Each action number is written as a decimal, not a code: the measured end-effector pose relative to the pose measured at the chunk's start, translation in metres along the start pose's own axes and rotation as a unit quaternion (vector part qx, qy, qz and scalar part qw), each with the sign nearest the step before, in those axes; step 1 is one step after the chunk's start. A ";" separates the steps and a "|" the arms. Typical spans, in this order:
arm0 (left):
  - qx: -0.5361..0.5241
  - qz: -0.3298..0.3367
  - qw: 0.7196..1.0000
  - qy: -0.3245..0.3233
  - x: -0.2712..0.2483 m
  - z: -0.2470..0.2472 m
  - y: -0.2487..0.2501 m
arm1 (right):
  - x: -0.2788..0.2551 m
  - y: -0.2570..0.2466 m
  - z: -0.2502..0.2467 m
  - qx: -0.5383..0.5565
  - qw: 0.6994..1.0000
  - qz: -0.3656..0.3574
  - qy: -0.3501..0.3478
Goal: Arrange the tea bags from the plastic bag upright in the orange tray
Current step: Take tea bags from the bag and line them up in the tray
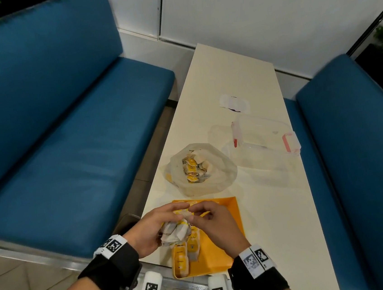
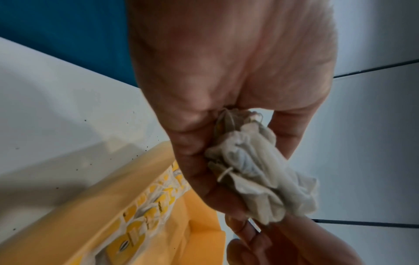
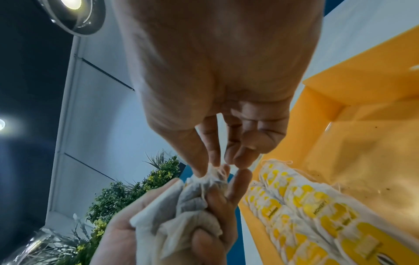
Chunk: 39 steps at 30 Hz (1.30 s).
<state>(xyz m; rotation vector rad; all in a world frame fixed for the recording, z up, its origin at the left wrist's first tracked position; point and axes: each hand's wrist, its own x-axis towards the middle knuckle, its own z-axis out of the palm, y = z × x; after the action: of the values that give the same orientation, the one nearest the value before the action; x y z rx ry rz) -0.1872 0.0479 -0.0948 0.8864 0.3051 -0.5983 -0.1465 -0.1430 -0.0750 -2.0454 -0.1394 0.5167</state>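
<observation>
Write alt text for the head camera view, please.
Two hands work over an orange tray: the left hand grips a bunch of tea bags while the right hand pinches one. Beyond sits an open plastic bag.

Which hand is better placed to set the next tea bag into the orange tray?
Right. The right hand already pinches one bag's top from the bunch of tea bags, which the left hand grips, and it hangs over the orange tray.
</observation>
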 end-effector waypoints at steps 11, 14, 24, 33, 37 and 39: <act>0.017 0.014 1.000 0.007 0.003 -0.002 0.001 | 0.008 -0.005 -0.011 0.007 1.000 -0.012 -0.008; 0.015 0.022 0.999 0.020 0.006 -0.005 -0.001 | 0.010 -0.011 -0.017 -0.004 1.000 -0.020 0.008; 0.068 0.040 0.994 0.073 0.021 -0.002 -0.001 | 0.014 -0.019 -0.026 0.079 0.995 -0.029 -0.053; 0.106 0.016 0.994 -0.018 0.026 -0.004 0.008 | 0.018 -0.019 -0.033 0.084 0.984 -0.023 -0.158; 0.108 0.023 0.994 -0.019 0.026 0.000 0.008 | 0.019 -0.016 -0.029 0.104 0.989 -0.023 -0.105; 0.110 0.030 0.993 -0.002 0.025 0.002 0.009 | 0.022 -0.014 -0.030 0.109 0.992 -0.023 -0.063</act>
<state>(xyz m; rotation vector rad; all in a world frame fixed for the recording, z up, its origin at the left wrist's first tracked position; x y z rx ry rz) -0.1617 0.0414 -0.0997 1.1036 0.2104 -0.5840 -0.1131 -0.1531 -0.0569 -1.7936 -0.1957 0.6065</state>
